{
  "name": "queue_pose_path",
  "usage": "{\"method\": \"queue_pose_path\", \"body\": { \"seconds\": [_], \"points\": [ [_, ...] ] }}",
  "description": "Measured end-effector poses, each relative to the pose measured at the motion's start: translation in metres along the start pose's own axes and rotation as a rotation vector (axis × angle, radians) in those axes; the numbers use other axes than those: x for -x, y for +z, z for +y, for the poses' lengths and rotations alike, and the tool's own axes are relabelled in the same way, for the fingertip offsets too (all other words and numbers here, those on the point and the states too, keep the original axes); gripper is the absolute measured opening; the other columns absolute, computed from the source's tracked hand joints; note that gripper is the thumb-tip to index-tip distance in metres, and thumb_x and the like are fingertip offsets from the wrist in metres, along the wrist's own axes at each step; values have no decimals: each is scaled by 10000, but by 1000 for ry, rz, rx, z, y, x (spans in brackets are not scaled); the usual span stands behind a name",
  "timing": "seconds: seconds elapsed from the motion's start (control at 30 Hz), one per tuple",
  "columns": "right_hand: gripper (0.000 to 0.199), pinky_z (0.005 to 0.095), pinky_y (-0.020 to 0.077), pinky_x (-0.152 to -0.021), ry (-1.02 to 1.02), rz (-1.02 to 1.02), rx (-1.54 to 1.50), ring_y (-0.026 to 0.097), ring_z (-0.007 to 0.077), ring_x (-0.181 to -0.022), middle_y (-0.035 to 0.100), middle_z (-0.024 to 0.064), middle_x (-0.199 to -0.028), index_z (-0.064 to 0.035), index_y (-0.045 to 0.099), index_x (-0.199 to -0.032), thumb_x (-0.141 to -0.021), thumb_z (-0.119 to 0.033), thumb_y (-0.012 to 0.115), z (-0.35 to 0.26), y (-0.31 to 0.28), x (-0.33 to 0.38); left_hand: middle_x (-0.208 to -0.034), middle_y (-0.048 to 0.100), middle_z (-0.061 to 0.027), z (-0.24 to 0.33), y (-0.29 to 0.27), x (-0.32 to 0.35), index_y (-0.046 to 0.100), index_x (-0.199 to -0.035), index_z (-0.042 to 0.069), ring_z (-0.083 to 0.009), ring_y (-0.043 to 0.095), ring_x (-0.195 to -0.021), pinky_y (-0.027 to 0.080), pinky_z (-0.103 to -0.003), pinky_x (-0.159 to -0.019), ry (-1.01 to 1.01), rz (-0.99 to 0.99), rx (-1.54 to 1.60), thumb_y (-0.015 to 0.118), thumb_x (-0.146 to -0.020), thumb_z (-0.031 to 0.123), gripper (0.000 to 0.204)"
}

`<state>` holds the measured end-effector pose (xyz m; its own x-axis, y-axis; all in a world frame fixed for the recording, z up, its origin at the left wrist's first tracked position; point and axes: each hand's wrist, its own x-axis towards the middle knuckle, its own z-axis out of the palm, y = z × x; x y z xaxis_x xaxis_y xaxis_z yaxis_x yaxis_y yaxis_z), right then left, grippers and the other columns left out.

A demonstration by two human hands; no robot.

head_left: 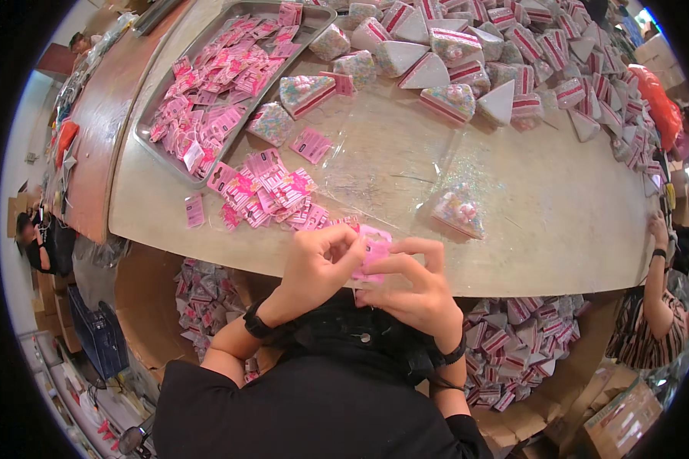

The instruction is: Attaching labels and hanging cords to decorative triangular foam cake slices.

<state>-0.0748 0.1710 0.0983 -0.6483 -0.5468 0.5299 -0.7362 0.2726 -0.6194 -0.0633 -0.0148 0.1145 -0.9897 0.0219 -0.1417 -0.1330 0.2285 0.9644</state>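
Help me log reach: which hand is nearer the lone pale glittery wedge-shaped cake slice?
Right. Right hand is below and left of the cake slice; left hand lies farther left.

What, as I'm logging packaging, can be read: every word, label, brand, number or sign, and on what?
Loose pink cards: bold lettering and small dark labels, wording left unquoted.
Tray cards: overlapping, too small to read.
Pink card between left hand and right hand: too small.
Cake-slice pieces: none readable.
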Motion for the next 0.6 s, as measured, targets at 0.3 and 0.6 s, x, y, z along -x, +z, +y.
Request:
{"method": "queue_pose_path", "body": {
  "seconds": [0.3, 0.6],
  "points": [
    [199, 428, 345, -996, 73, 224, -724, 573, 273, -1152, 731, 40, -812, -119, 646, -900, -759, -100, 785, 5, 25, 36, -698, 634, 12, -22, 19, 3, 652, -850, -11, -8, 552, -649, 440, -200, -553, -136, -253, 168, 624, -933, 184, 214],
    [80, 332, 480, -742, 341, 637, -1022, 645, 195, -766, 684, 99, -746, -21, 620, -899, -865, -15, 692, -13, 26, 50, -982, 649, -109, -8, 21, -4, 627, -1116, 14, -182, 606, -870, 467, -294, -638, 559, -167, -192, 624, -914, 289, 341]
  ]
}}
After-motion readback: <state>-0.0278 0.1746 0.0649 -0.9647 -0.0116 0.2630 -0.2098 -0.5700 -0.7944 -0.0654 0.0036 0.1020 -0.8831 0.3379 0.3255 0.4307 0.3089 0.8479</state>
